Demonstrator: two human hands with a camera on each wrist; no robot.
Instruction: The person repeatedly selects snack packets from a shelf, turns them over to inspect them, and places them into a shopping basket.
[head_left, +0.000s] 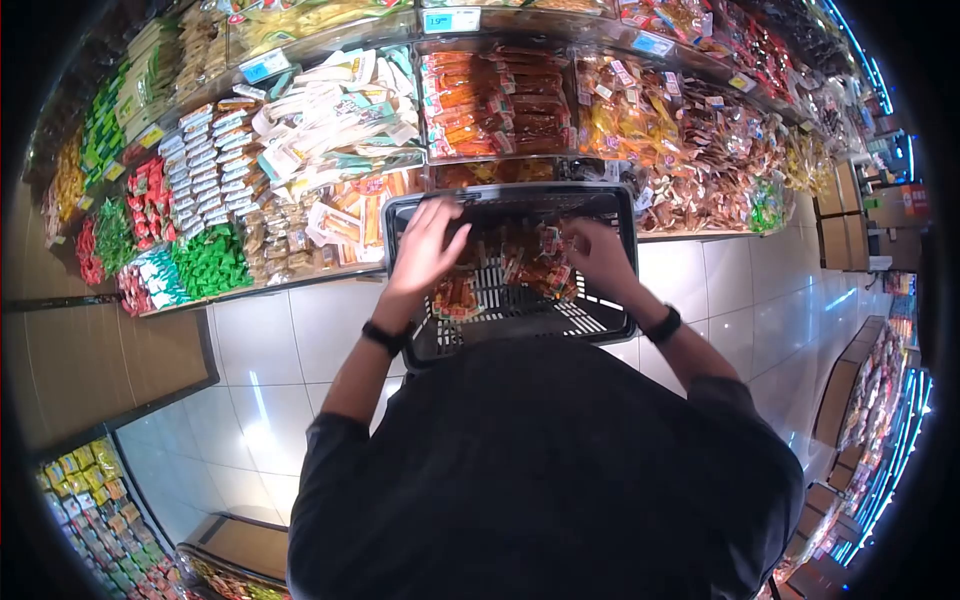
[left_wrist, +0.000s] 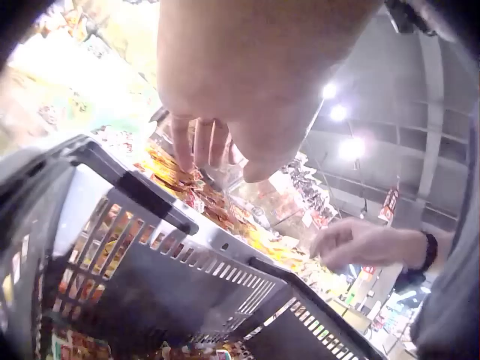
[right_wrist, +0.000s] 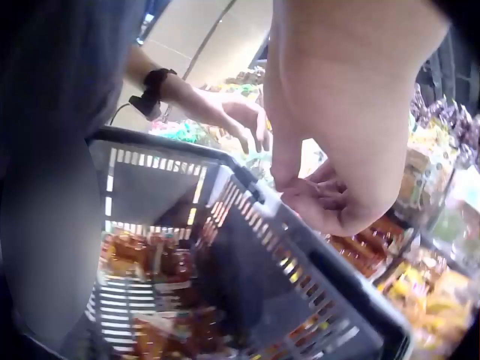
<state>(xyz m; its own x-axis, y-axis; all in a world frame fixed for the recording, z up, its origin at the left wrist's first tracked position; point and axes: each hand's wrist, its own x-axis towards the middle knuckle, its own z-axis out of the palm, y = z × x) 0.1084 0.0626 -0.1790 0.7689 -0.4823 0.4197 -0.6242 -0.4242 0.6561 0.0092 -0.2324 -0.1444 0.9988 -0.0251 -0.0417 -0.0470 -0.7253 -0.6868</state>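
A dark plastic shopping basket [head_left: 515, 188] with slotted walls stands in front of the person. Inside it lie several clear packets of reddish-brown snacks [head_left: 540, 272], also seen on the slatted bottom in the right wrist view. Over the basket's left side is the left hand [head_left: 424, 248], its fingers extended and holding nothing. The right hand [head_left: 602, 260] is above the basket's right side, overlapping the packets' edge in the head view. In the right wrist view, the right hand [right_wrist: 337, 161] has loosely bent fingers near the basket rim, with nothing visible in them.
Beyond the basket, a sloped display holds red-brown snack packs [head_left: 495, 100], white-and-green packs [head_left: 335, 115] and yellow packs [head_left: 625, 115]. Price tags line the shelf above. Pale floor tiles [head_left: 260, 335] extend on both sides, with another shelf [head_left: 860, 400] at right.
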